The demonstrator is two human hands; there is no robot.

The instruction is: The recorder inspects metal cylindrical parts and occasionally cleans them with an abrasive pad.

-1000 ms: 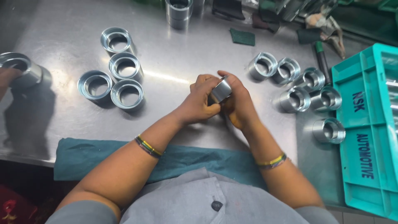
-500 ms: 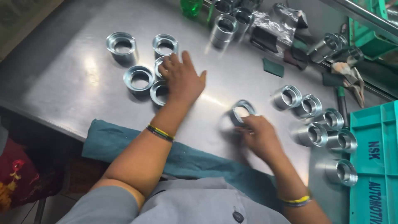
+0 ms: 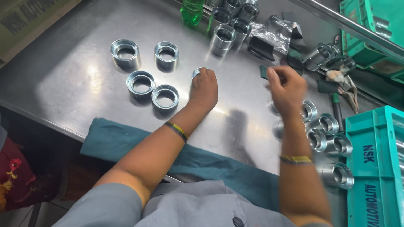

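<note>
My left hand (image 3: 205, 87) rests on the steel table (image 3: 71, 84), fingers closed over a short metal ring (image 3: 196, 72) that shows only at its far edge. To its left, several matching rings stand open side up, the nearest one (image 3: 165, 96) close to my wrist. My right hand (image 3: 288, 86) hovers blurred above the table with its fingers curled. A small dark green pad (image 3: 264, 71) lies at its fingertips; whether the hand grips it is unclear. More metal rings (image 3: 328, 123) sit below and to the right of that hand.
Taller metal sleeves (image 3: 222, 38) and a green bottle (image 3: 192, 9) stand at the back. A teal crate (image 3: 374, 168) is at the right edge, and a green crate (image 3: 362, 29) sits behind a rail. A teal cloth (image 3: 122, 138) hangs over the front edge.
My right hand let go of the ring it held on the table and rose toward the back. My left hand left the ring group and closed on a ring. The view shifted.
</note>
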